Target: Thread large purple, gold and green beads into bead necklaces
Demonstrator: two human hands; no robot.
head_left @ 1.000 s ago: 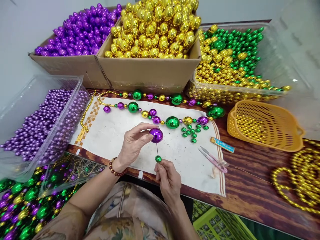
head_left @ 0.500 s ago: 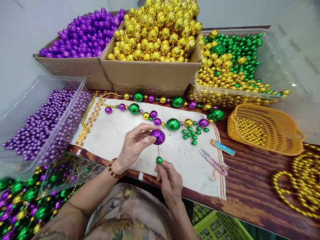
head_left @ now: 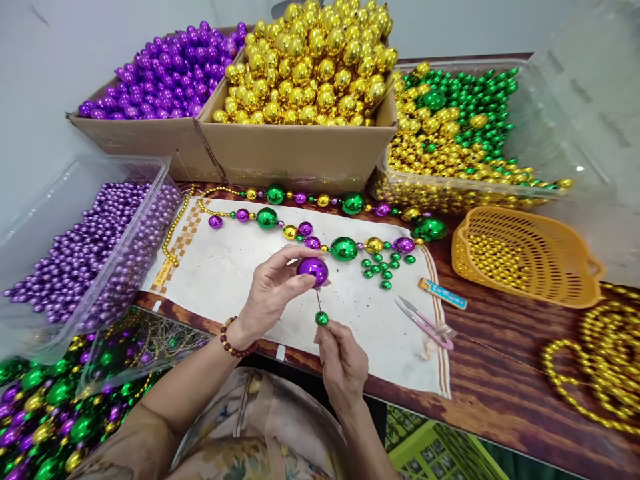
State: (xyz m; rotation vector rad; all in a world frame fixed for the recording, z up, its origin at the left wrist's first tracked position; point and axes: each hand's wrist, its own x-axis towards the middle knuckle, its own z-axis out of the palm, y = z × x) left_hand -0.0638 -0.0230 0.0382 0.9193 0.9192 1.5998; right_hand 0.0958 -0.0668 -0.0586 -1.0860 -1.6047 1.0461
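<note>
Between the thumb and fingers of my left hand (head_left: 273,290) is a large shiny purple bead (head_left: 314,271). Below it, my right hand (head_left: 343,360) pinches a thin needle (head_left: 319,301) that carries a small green bead (head_left: 322,319) just above the fingertips. The needle's upper end meets the underside of the purple bead; whether it has entered the hole I cannot tell. Behind my hands, a string of large green (head_left: 344,249), gold and purple beads lies across the white cloth (head_left: 225,267). Several loose green beads (head_left: 384,267) lie right of my left hand.
Pink-handled scissors (head_left: 425,325) and a blue-and-orange cutter (head_left: 443,293) lie at the right. An orange basket (head_left: 540,247) holds gold beads beside gold bead strands (head_left: 605,360). Cardboard boxes (head_left: 300,157) and clear bins (head_left: 165,177) of beads line the back and left.
My right hand has shifted slightly to the right, and the needle now tilts a little more. My left hand still holds the purple bead, and the camera view has moved slightly.
</note>
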